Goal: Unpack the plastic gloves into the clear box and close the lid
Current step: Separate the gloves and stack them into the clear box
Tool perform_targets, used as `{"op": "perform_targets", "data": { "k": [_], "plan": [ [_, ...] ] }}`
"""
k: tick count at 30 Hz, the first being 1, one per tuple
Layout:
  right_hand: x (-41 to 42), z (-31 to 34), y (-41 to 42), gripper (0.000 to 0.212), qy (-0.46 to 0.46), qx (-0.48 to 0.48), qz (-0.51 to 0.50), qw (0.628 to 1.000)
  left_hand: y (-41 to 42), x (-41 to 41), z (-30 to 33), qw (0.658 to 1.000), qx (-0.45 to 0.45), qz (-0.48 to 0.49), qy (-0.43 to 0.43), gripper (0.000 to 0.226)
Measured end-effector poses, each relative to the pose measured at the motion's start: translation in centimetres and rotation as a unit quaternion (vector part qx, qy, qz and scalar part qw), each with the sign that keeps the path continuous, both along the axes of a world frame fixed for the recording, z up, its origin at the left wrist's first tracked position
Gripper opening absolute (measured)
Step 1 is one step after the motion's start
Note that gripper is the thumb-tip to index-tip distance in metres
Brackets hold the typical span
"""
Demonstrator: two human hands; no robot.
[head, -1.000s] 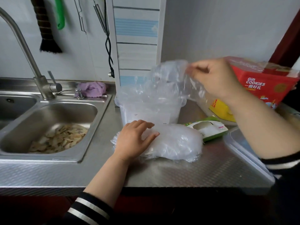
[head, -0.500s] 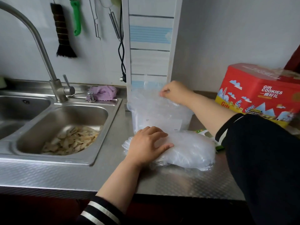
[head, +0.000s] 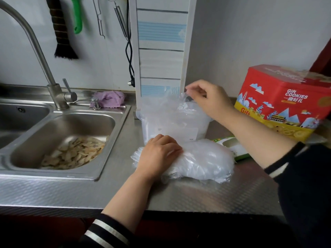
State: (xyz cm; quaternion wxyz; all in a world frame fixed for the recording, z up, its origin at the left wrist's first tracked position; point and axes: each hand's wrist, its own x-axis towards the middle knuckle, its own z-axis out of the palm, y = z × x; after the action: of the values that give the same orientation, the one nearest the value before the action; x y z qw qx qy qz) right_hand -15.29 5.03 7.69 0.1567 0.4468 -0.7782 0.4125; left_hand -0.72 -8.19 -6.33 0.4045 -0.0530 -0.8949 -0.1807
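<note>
Here my left hand [head: 159, 154] lies flat, fingers relaxed, on the pack of plastic gloves [head: 202, 161] on the counter [head: 206, 194], while just behind it my right hand [head: 207, 99] pinches a glove sheet [head: 177, 104] over the open clear box [head: 172, 127].

Only readable stuff is "Gift COOKIES" in white on the red cookie tin [head: 284, 102], plus a partial "Gift" lower down its yellow band.
</note>
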Motion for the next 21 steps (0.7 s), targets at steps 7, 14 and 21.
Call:
{"op": "perform_targets", "data": {
  "k": [7,14,21],
  "plan": [
    [5.6,-6.6,5.4,0.049,0.175,0.207,0.064,0.961,0.2,0.7,1.1,0.993,0.010,0.032,0.117,0.011],
    [4.9,-3.4,5.3,0.011,0.086,0.116,0.025,0.989,0.9,1.6,1.8,0.982,0.121,0.067,0.128,0.028],
    [2.2,6.9,3.2,0.018,0.042,-0.031,-0.020,0.998,0.8,1.7,1.8,0.980,0.192,0.047,-0.012,0.043]
  ]
}}
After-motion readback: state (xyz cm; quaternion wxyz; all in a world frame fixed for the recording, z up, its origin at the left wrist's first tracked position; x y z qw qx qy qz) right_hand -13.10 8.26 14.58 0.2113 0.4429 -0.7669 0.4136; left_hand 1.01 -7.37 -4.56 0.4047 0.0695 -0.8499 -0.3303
